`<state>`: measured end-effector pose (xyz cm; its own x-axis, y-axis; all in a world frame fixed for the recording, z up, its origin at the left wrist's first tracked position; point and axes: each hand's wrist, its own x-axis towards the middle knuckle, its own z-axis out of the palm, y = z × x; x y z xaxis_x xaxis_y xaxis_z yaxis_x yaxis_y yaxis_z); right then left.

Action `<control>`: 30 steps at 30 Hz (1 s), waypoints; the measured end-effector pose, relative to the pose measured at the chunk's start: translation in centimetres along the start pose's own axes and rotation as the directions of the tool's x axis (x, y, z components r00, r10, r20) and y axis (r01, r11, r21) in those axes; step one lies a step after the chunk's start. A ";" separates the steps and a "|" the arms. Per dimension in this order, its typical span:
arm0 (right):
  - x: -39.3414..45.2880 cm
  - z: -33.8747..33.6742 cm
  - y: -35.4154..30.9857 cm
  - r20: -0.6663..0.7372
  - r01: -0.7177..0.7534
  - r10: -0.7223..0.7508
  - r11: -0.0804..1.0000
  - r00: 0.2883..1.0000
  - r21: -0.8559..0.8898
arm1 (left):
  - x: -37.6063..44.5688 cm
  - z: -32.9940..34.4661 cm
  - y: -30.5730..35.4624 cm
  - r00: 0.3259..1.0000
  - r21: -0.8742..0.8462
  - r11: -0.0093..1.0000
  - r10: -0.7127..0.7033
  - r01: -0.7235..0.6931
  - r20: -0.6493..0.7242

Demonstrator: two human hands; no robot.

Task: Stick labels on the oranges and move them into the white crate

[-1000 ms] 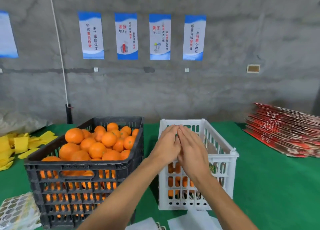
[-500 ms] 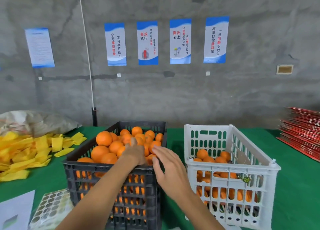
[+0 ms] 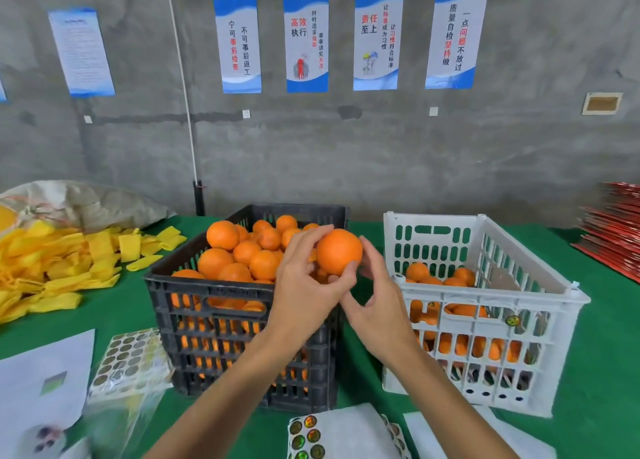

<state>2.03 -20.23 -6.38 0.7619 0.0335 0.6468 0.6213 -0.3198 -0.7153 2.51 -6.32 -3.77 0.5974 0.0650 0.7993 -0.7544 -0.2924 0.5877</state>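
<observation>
A person's left hand (image 3: 304, 292) grips an orange (image 3: 338, 252) with thumb and curled fingers above the near right corner of the black crate (image 3: 242, 306), while the right hand (image 3: 375, 306), fingers bent, touches the fruit from behind and below. The black crate is heaped with oranges; the white crate (image 3: 485, 320) just beside it to the right is partly filled. Both stand on a green-covered table (image 3: 606, 372) with label sheets (image 3: 130, 358) and yellow foam nets (image 3: 62, 264), before a concrete wall (image 3: 346, 153) hung with posters (image 3: 306, 41).
</observation>
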 end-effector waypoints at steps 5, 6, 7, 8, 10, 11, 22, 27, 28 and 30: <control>-5.8 -2.6 2.1 -0.102 0.169 -0.196 0.959 0.975 -0.227 | -6.8 0.2 -0.8 0.981 0.019 0.982 0.187 -0.188 0.048; -7.2 -2.7 2.8 -0.094 0.163 -0.191 0.954 0.977 -0.252 | -8.2 0.3 -1.3 0.979 0.039 0.981 0.186 -0.189 0.080; -8.6 -2.7 3.5 -0.076 0.132 -0.157 0.957 0.985 -0.259 | -9.7 0.5 -1.7 0.982 0.034 0.987 0.155 -0.160 0.109; -9.8 -2.6 4.2 -0.047 0.080 -0.095 0.965 0.994 -0.249 | -11.0 0.6 -2.2 0.985 0.009 0.994 0.104 -0.106 0.139; -12.2 -2.6 5.5 0.039 -0.058 0.069 0.972 0.997 -0.227 | -13.8 0.9 -3.2 0.978 -0.050 0.998 -0.036 0.047 0.203; -13.3 -2.6 6.1 0.090 -0.133 0.156 0.967 0.984 -0.219 | -15.1 1.0 -3.7 0.964 -0.052 0.990 -0.114 0.130 0.238; -20.2 -2.3 8.2 0.370 -0.442 0.454 0.889 0.811 -0.122 | -21.9 1.0 -5.7 0.752 0.018 0.763 -0.641 0.647 0.152; -20.6 -2.6 8.1 0.626 -0.117 0.280 0.950 0.728 -0.288 | -21.6 0.8 -5.8 0.709 -0.059 0.706 -0.703 0.705 0.059; -20.6 -2.6 8.2 0.637 -0.032 0.243 0.946 0.732 -0.324 | -21.6 0.8 -5.8 0.710 -0.060 0.708 -0.702 0.704 0.054; -20.3 -2.5 8.0 0.647 0.044 0.205 0.937 0.734 -0.347 | -21.5 0.8 -5.8 0.714 -0.057 0.712 -0.698 0.700 0.057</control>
<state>-8.92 -25.78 -24.55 0.8050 0.5721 0.1570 0.5524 -0.6264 -0.5500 -5.74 -6.75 -24.50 0.9685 0.1960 0.1537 -0.1344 -0.1083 0.9850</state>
